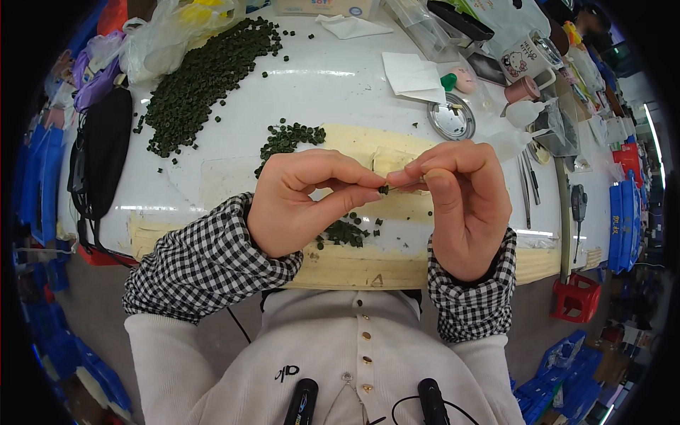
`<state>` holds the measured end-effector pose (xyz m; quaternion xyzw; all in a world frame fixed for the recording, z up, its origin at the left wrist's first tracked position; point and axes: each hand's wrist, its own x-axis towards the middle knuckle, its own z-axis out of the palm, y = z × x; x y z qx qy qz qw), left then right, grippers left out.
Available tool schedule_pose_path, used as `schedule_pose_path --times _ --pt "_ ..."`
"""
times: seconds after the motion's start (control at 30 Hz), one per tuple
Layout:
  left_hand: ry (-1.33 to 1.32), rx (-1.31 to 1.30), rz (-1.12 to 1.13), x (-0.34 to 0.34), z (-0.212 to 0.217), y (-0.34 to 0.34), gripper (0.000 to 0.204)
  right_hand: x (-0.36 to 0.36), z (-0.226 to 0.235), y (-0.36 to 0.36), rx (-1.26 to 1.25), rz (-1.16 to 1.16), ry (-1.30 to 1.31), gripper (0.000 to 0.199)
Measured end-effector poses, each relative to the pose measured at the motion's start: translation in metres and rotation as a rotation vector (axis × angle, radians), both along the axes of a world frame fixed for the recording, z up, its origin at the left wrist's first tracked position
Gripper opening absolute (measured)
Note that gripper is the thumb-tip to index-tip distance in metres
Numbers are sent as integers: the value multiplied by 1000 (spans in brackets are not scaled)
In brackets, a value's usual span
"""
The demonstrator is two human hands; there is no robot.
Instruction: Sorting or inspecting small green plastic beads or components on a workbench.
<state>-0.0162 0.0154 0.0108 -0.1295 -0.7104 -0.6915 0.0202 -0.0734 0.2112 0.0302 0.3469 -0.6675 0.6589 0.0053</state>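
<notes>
Left hand [301, 202] and right hand [460, 198], each in a narrow pinching grip, hold one small dark-green cylindrical pellet [383, 189] above the white worktop [340, 85]; loose pellets [343, 232] lie beneath.

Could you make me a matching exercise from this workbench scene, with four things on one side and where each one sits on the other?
Things:
1. small dark green piece
2. large heap of green pieces
3. round metal dish
4. tweezers

Places:
A. far left of the white table
B. flat on the table, right of the right hand
C. pinched between the fingertips of the left hand and the right hand
D. beyond the right hand, near white paper sheets

Pairs: 1-C, 2-A, 3-D, 4-B
</notes>
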Motion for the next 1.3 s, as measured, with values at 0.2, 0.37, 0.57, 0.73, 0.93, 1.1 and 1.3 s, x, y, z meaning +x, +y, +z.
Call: schedule_pose_path --times 0.2,0.37,0.57,0.73,0.93,1.1,1.3 --pt "-10 15 13 0 -2 0 18 -11 -5 8 189 -310 241 7" --pt "-26 37 29 0 -2 0 17 -18 -7 6 469 -356 449 9" --pt "-42 52 39 0 -1 1 17 -15 -7 7 458 -404 499 12" --pt "-41 83 83 0 -1 1 17 6 -2 9 373 -222 355 22" --pt "-41 89 95 -1 -1 2 18 11 -12 4 320 -101 302 32" --pt "146 -146 112 -2 -1 -2 20 12 -15 4 329 -89 323 34" --pt "156 -223 125 -3 -2 0 20 11 -16 6 336 -86 331 32"
